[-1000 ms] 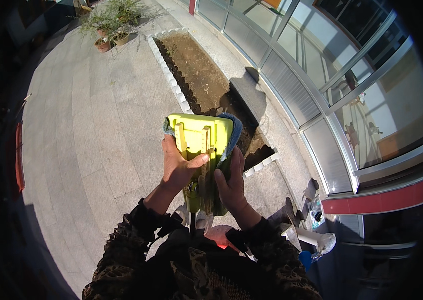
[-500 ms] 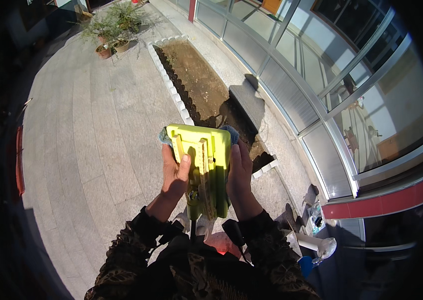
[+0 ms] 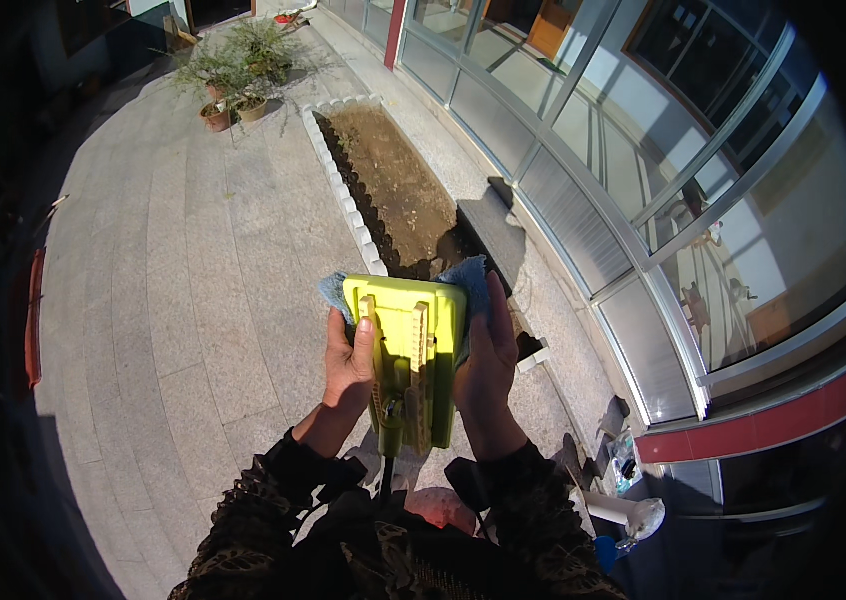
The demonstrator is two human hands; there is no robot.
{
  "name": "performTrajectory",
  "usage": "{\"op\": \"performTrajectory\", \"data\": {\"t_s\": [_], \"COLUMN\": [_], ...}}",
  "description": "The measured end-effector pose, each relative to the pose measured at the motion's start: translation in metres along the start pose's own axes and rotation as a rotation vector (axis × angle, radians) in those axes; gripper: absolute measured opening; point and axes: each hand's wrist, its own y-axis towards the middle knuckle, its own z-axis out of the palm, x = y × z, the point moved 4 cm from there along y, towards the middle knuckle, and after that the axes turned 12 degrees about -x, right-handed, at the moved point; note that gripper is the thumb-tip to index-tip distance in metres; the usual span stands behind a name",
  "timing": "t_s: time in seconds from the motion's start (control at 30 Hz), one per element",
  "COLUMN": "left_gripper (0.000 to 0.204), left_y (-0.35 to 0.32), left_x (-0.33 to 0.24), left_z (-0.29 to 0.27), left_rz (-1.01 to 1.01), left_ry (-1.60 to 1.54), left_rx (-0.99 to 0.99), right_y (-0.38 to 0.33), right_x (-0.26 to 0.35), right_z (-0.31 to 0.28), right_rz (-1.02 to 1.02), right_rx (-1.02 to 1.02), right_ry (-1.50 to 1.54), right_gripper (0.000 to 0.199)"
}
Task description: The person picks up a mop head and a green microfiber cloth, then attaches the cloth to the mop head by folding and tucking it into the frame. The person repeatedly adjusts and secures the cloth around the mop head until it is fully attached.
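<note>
One left hand (image 3: 345,375) and one right hand (image 3: 484,378) clasp a rectangular yellow-green plastic mop head (image 3: 395,310), fuzzy blue cloth (image 3: 473,277) at its far corners.

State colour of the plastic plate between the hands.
The plastic plate is bright yellow-green; shows best in the head view.

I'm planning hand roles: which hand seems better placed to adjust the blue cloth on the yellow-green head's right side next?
Likely the right hand: it is beside that blue cloth, while the left hand holds the opposite side of the yellow-green head.
</note>
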Motion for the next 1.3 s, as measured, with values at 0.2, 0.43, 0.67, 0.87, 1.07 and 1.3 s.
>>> {"op": "performTrajectory", "data": {"t_s": [0.2,0.43,0.67,0.87,1.07,1.3], "left_gripper": [0.06,0.07,0.064,0.054,0.049,0.048], "left_y": [-0.004,-0.002,-0.005,-0.008,-0.004,-0.005], "left_x": [0.003,0.009,-0.004,-0.008,-0.005,0.007], "left_z": [0.002,-0.008,-0.016,-0.017,-0.022,-0.025], "left_rz": [-0.014,-0.021,0.011,-0.008,-0.006,-0.093], "left_ry": [-0.013,0.074,0.005,0.001,-0.063,-0.225], "left_rx": [-0.026,0.035,0.004,-0.029,-0.036,-0.093], "right_y": [-0.029,-0.038,-0.031,-0.016,-0.035,-0.064], "right_x": [0.008,0.005,0.007,-0.009,-0.028,-0.002], "right_z": [0.021,0.015,0.008,-0.007,-0.025,-0.015], "right_rz": [-0.828,-0.569,-0.145,0.166,0.135,-0.236], "right_rx": [0.306,0.266,0.01,0.074,0.201,0.258], "right_ry": [-1.015,-0.424,-0.003,-0.267,-0.609,-0.877], "right_gripper": [0.044,0.058,0.056,0.035,0.035,0.051]}}
